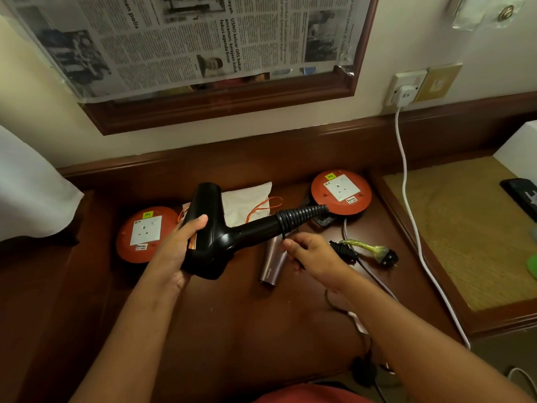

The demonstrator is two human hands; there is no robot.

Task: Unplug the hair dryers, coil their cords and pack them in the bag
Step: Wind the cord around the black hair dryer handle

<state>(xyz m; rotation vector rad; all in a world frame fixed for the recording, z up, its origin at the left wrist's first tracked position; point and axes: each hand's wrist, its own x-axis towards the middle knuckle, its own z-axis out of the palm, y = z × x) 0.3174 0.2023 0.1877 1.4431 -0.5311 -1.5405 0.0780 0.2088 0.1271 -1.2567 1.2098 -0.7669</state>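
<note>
My left hand point(180, 248) grips the barrel of a black hair dryer point(212, 234), held above the dark wooden desk point(218, 330). Its black cord point(299, 216) is wound in tight turns around the handle. My right hand point(313, 257) pinches the loose end of that cord just below the coil. A second, mauve hair dryer point(271, 266) lies on the desk under my right hand, its cord point(374, 274) trailing right, and a plug point(386, 255) with yellowish wrap lies beyond it. A white drawstring bag point(247, 202) with orange strings lies flat behind the black dryer.
Two round red extension reels with sockets sit on the desk, one at the left point(145, 234) and one at the back right point(341, 191). A white adapter point(404, 96) is plugged into the wall socket, its white cable point(412, 216) running down across a woven mat point(465, 234). A dark phone point(523, 196) lies far right.
</note>
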